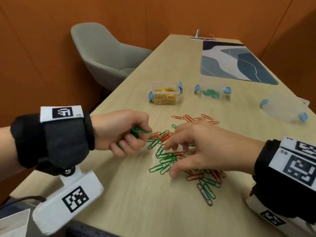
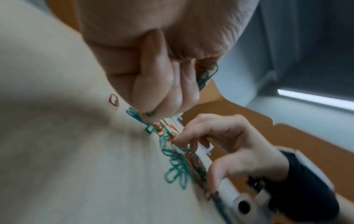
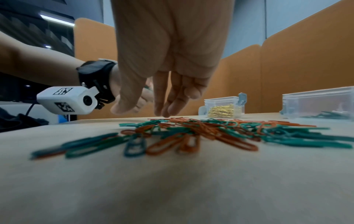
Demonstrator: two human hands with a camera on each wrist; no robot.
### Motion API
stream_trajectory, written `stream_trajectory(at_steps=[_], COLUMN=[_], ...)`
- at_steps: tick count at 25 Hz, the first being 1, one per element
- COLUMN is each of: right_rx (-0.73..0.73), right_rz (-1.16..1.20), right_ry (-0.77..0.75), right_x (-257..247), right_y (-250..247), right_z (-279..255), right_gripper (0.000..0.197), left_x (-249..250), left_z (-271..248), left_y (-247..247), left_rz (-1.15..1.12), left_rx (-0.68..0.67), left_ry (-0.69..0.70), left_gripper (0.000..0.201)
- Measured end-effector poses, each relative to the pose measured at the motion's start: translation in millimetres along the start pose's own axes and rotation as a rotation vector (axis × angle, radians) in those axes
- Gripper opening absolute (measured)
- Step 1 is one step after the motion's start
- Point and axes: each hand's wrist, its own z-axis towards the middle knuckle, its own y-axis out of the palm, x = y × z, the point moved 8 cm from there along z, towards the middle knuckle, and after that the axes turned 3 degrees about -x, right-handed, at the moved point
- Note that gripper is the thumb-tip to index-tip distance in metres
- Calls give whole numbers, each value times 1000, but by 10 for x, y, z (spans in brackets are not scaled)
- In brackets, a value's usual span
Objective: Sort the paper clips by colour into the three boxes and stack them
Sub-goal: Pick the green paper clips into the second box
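A loose pile of green and red paper clips (image 1: 172, 151) lies on the wooden table (image 1: 136, 194). My left hand (image 1: 126, 132) is curled into a fist at the pile's left edge and grips a bunch of green clips (image 1: 139, 130), which poke out of the fist (image 2: 207, 75). My right hand (image 1: 193, 146) hovers over the pile with fingers spread and bent downward; its fingertips (image 3: 164, 112) touch the clips. Behind stand a box of gold clips (image 1: 165, 94), a box with a few green clips (image 1: 211, 90) and an empty clear box (image 1: 284, 106).
A patterned blue-grey mat (image 1: 234, 61) lies at the table's far end, with a metal clip holder (image 1: 202, 37) behind it. A grey chair (image 1: 106, 53) stands left of the table. Orange partition walls enclose the space.
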Motion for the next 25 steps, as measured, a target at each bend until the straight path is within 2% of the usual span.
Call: stream_trajectory(at_steps=[3,6,9,14,18,20,22,25], right_rx=[-46,-40,-72,-72,-101,-39,124,337], right_rz=[-85,-148,-192,-101,-142,-83,56,313], right_ry=[-44,-94,-130,-59,-51,-44,-33,-106], right_x=[-73,-139,-195,-138,-103,-68,-5,12], right_y=[88,95,132,123,166,80,-118,-365], right_z=[68,121,192,241,217,189,142,31], right_gripper=[54,56,47,14,11,11,9,3], left_x=[22,16,-4,-10,-29,-30,-12,85], left_z=[29,70,96,39,35,44,54,94], left_y=[85,131,62,87,27,-28,-41,103], left_rz=[-217,-297,-320,-347,-324,-300,-268,-255], left_rx=[-155,-202,-134,-84,24,54,70,2], left_ry=[53,85,87,53,-15,-28,-33,-14], left_gripper=[20,23,25,11,18,30,40,47])
